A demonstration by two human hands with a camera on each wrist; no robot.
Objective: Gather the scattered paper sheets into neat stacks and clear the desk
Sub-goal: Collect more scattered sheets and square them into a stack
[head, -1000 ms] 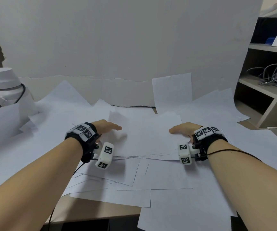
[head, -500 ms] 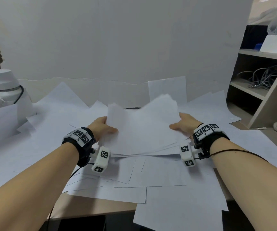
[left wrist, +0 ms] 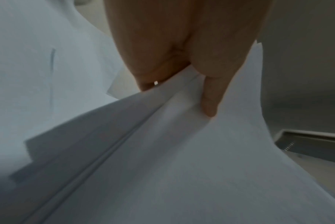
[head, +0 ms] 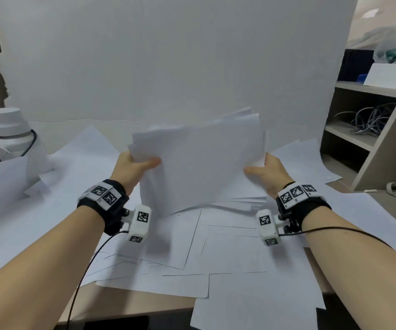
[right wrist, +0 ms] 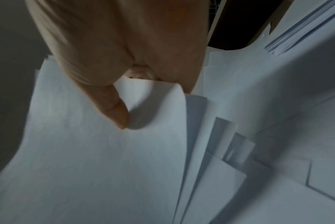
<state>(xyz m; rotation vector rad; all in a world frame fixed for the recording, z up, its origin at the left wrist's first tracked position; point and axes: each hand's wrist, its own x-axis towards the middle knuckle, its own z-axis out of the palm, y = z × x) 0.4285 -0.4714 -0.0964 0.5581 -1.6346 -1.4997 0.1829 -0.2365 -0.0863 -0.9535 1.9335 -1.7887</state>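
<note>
**Both hands lift a sheaf of paper on edge above the littered desk**

The left hand grips the left side of a loose sheaf of white paper sheets, thumb pressed on the near face and the other digits hidden behind it; the left wrist view shows the thumb lying across the top sheet. The right hand clamps the opposite side in the same way, its thumb pinning a curled corner. The sheaf stands tilted, nearly upright, between the two hands. Its edges are uneven: corners fan out at the upper right, and the lower edges splay in steps just above the desk.

Below and around it, scattered white paper sheets overlap at many angles across the pale wooden desk, some hanging over its near edge. A white screw-cap plastic bottle stands at the far left. A large white backdrop board closes off the rear. To the right, a beige open shelf unit holds a tangle of grey cables.
</note>
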